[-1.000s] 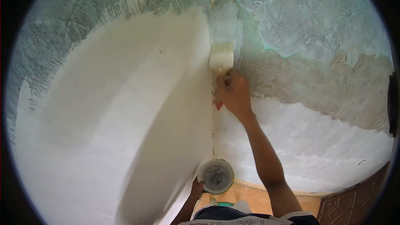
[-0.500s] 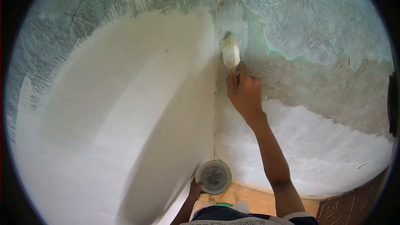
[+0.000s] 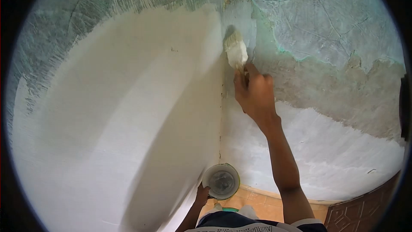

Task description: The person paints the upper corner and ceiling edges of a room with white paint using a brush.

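My right hand (image 3: 256, 93) grips a paintbrush (image 3: 236, 53) by its handle, the fingers wrapped round it. White paint coats the brush's middle, and its pale bristles point up at the right wall (image 3: 292, 81), close beside the corner. Low down, my left hand (image 3: 202, 195) holds a small bucket (image 3: 222, 182) by its rim, thumb over the edge. Inside the bucket is a greyish-white liquid. White paint covers much of the left wall (image 3: 124, 81), ending in ragged brush strokes against the green-grey surface above.
The corner line runs down between the two walls. On the right wall, bare greenish and grey patches with cracks lie above a white band. Orange floor tiles (image 3: 257, 198) and a brown patterned panel (image 3: 365, 208) show at the bottom; a dark object (image 3: 404, 107) stands at the right edge.
The paintbrush has tilted slightly left toward the corner, while my right hand has shifted a little right and down. My left hand and the bucket have barely moved.
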A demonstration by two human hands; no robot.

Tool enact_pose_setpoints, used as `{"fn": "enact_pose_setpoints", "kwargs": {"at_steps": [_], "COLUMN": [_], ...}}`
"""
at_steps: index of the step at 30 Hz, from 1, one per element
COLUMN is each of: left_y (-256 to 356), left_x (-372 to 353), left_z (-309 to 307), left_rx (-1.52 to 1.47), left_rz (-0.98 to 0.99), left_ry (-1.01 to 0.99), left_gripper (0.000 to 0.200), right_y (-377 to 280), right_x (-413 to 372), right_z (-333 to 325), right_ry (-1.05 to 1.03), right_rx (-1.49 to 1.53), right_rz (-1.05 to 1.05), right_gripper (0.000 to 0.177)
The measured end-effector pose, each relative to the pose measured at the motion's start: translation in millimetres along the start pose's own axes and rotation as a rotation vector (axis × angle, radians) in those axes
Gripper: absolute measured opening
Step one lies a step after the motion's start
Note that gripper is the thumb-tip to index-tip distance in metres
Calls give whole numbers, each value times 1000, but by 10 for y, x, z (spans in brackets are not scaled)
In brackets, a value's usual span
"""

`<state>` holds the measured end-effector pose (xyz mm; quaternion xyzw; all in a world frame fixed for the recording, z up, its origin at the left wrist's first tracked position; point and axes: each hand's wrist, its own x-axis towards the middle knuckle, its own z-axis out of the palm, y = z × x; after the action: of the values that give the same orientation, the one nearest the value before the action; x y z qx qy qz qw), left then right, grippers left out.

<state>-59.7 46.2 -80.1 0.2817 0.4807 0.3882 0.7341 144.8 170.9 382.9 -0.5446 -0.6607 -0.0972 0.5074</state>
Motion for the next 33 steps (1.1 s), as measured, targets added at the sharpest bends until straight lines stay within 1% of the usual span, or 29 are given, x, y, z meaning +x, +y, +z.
{"fn": "enact_pose_setpoints", "kwargs": {"at_steps": [1,3,5,7,9,10,12,13,15,16,18,19,20,21,22,24,25,27,28,30,32,33], "left_y": [54,16,0,-49,-83,-83,-74,-65,-39,-23,-8,18,42,184,254,69,62,71,94,73,86,122], "left_x": [-39,-23,28,30,41,48,30,29,36,34,39,38,36,-53,-119,22,75,103,84,90,56,10], "left_z": [30,17,-31,-65,-92,-107,-131,-112,-98,-93,-68,-72,-68,24,75,-32,-45,-41,-27,-44,-22,17], "left_rx": [12,35,62,-13,4,19,6,-11,4,25,19,16,19,16,14,1,-15,-26,-35,-12,16,-4], "left_rz": [-20,-15,-2,17,27,43,23,0,-22,-45,-30,-14,-13,-21,-33,-32,-24,-14,-12,-26,-38,-52], "left_ry": [-8,-13,-19,-60,-39,-20,-6,6,11,19,-12,-41,-44,-37,-29,-17,-5,-4,4,-3,-9,-20], "left_gripper": [61,61,61,61,62,62,62,62,62,63,63,62,62,62,62,62,62,63,63,63,63,64], "right_y": [4,52,161,154,91,92,103,95,62,58,81,113,149,172,174,146,106,-3,-47,-109,-114,-84], "right_x": [38,60,-28,-127,-217,-268,-317,-277,-168,-100,12,-21,-81,-143,-219,-379,-425,-439,-364,-75,335,443], "right_z": [38,127,198,222,253,275,323,325,300,267,187,170,161,161,173,202,195,141,119,71,13,6], "right_ry": [-2,-140,-154,-176,-183,-182,-53,-51,80,79,-150,-145,-187,-231,-231,-207,-203,-126,-129,107,116,113], "right_rx": [-1,78,128,177,233,234,187,185,167,164,302,301,266,230,228,390,388,447,446,439,494,496], "right_rz": [2,202,235,269,374,374,234,229,86,87,341,344,379,412,415,568,565,489,484,224,159,158], "right_gripper": [22,22,23,23,27,27,30,30,31,31,32,32,32,33,33,33,33,34,34,33,34,34]}}
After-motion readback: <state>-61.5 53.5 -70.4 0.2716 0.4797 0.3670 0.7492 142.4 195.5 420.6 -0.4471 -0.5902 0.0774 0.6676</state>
